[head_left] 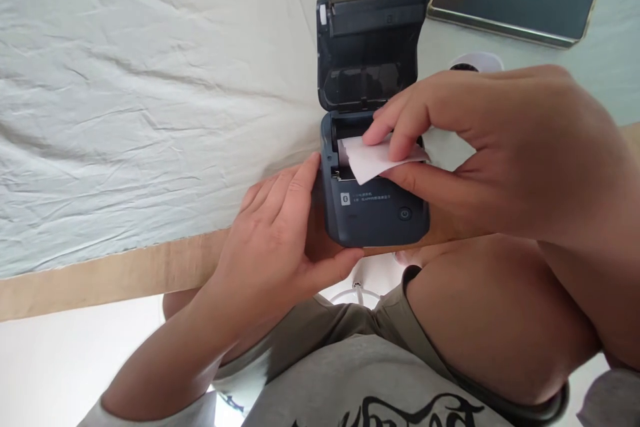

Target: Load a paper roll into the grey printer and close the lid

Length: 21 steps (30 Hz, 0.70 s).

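A dark blue portable label printer [377,223] lies at the table's near edge, its lid [373,47] swung up and back. My left hand [275,227] braces the printer, fingers along its left side and thumb against its near edge. White paper [367,159] sticks up out of the printer's compartment, its loose end folded over toward me. Thumb and fingers of my right hand [480,140] pinch that paper over the compartment. The rest of the paper inside is mostly hidden by the hand. A power button and small printed text show on the printer's front.
A smartphone [515,3] lies at the back right. Partly behind my right hand is a white roll with a dark core [477,61]. A wrinkled pale cloth [150,93] covers the table, whose wooden edge [125,260] shows in front.
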Available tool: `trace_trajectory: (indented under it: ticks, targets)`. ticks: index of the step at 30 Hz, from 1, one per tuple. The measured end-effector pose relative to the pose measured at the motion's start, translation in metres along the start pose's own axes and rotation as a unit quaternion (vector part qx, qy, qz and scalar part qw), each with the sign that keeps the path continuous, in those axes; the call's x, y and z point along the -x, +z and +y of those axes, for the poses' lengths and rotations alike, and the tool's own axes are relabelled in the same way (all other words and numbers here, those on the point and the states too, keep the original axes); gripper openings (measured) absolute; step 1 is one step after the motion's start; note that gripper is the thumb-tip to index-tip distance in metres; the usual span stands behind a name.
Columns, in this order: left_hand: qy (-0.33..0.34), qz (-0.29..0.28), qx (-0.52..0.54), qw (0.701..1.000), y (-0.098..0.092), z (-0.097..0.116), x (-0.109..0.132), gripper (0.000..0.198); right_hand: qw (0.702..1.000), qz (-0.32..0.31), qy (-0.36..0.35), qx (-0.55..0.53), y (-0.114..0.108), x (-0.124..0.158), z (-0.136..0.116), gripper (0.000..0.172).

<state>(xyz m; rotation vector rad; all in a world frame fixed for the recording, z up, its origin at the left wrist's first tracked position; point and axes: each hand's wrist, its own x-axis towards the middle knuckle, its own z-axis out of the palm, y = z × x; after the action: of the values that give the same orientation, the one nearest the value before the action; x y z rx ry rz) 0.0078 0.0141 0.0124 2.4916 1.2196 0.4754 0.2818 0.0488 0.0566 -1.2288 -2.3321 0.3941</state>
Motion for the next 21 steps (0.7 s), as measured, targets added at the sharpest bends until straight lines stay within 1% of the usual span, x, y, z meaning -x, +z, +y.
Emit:
trace_trajectory:
  ticks: [3, 5, 7, 9, 11, 13, 14, 16, 18, 19, 20, 21]
  targets:
    - [-0.001, 0.011, 0.006, 1.000, 0.002, 0.000, 0.002, 0.108, 1.000, -0.009, -0.011, -0.013, -0.001, 0.006, 0.001, 0.011]
    - [0.015, 0.016, 0.015, 1.000, 0.004, -0.001, 0.003, 0.108, 0.999, -0.004, -0.041, -0.024, 0.002, 0.009, 0.001, 0.015]
    - [0.035, 0.035, 0.021, 0.999, 0.006, -0.002, 0.004, 0.099, 0.996, 0.005, -0.080, -0.035, 0.007, 0.010, 0.001, 0.019]
    - [0.047, 0.054, 0.018, 0.997, 0.006, -0.003, 0.005, 0.086, 0.993, 0.025, -0.106, -0.039, 0.012, 0.011, 0.000, 0.021]
    - [0.041, 0.042, 0.009, 0.998, 0.005, -0.003, 0.005, 0.071, 0.993, 0.035, -0.108, -0.036, 0.014, 0.010, -0.002, 0.020]
    - [0.029, 0.010, 0.006, 1.000, 0.003, -0.003, 0.005, 0.062, 0.993, 0.020, -0.105, -0.041, 0.012, 0.009, -0.003, 0.019]
    - [0.030, 0.001, 0.007, 1.000, 0.001, -0.003, 0.004, 0.060, 0.994, 0.011, -0.100, -0.049, 0.010, 0.009, -0.003, 0.020]
    - [0.039, -0.001, 0.009, 0.999, -0.002, -0.003, 0.004, 0.058, 0.996, 0.017, -0.072, -0.050, 0.004, 0.008, -0.001, 0.028]
    - [0.050, 0.001, 0.011, 0.999, -0.004, -0.002, 0.004, 0.055, 0.997, 0.068, -0.024, -0.004, -0.001, 0.007, 0.005, 0.032]
    - [0.051, 0.001, 0.011, 0.999, -0.004, -0.002, 0.005, 0.053, 0.995, 0.094, 0.003, 0.031, -0.002, 0.006, 0.009, 0.032]
    - [0.047, -0.007, 0.011, 0.999, -0.004, -0.002, 0.005, 0.052, 0.989, 0.133, 0.017, 0.061, -0.003, 0.005, 0.014, 0.033]
    - [0.044, -0.015, 0.009, 0.999, -0.004, -0.002, 0.005, 0.050, 0.985, 0.153, 0.035, 0.078, -0.003, 0.005, 0.019, 0.035]
